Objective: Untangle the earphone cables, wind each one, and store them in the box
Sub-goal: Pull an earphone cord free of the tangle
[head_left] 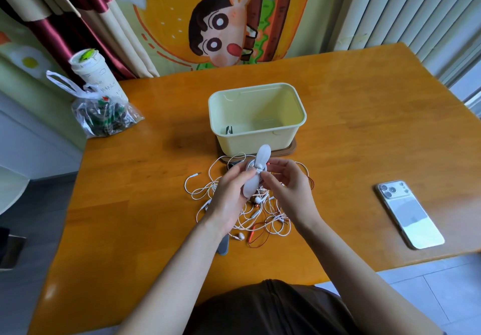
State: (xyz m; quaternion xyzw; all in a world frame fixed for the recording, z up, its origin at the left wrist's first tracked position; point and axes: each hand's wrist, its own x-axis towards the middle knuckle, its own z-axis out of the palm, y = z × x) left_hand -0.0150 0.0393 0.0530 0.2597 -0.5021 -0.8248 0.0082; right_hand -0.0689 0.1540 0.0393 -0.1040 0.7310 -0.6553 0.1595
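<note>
A coiled earphone cable (250,166), crossed 12-to-6 by a grey strap (262,155), is gripped by the left hand (231,195) and pinched by the right hand (289,187), the box (256,140) near at 12 o'clock.

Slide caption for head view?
Coiled cable and strap held by left hand and right hand over the tangle, near box.

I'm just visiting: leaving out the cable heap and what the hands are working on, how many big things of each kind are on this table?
Pale yellow plastic box: 1
Brown tray under the box: 1
White smartphone, face down: 1
Clear plastic bag: 1
White lidded cup: 1
Total: 5
</note>
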